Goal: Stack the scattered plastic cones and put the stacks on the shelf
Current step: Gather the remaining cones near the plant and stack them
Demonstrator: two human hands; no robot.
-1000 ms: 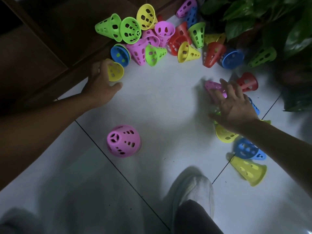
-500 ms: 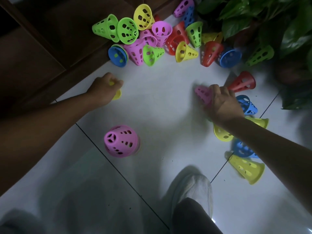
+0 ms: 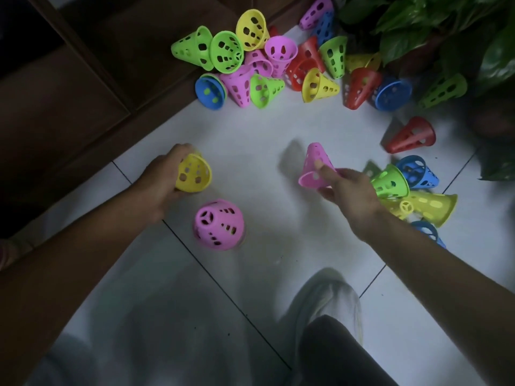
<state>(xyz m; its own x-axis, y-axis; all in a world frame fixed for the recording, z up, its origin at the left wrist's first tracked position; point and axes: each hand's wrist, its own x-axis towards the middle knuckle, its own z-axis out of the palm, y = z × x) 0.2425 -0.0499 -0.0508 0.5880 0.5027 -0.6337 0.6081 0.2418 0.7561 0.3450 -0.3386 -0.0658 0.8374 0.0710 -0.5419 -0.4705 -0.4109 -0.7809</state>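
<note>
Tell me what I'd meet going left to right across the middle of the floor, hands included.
Left hand → yellow cone it holds → pink cone in the right hand → green cone → blue cone.

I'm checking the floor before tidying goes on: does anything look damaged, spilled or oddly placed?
Nothing looks broken or spilled. The perforated plastic cones lie tipped on their sides in a jumble by the wooden shelf, some under the plant leaves. Only the pink cone on the tile floor stands upright.
</note>
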